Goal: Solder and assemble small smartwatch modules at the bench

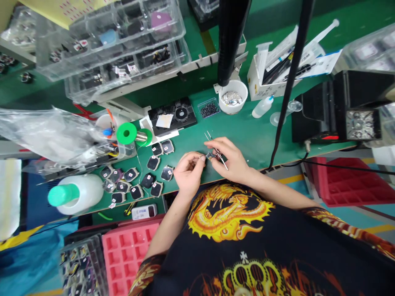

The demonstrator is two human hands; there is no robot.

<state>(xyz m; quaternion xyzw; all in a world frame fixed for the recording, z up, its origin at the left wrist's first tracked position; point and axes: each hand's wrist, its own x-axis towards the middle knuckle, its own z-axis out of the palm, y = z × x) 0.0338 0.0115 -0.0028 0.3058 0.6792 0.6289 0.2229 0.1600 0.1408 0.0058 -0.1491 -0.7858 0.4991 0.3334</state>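
My left hand is closed, its thumb and fingertips pinching a small electronic part near the bench's front edge. What the part is exactly is too small to tell. My right hand is closed around metal tweezers, whose two thin prongs stick out past the fingers toward the back of the bench. Its fingertips meet the same small part from the right. Left of my hands lie several square watch bodies with dark faces, the nearest watch body just beside my left hand.
A solder spool and a white bottle with a green cap stand at the left. Behind are a black fixture, a tray of tiny screws and a white cup. A black cable hangs down at the right.
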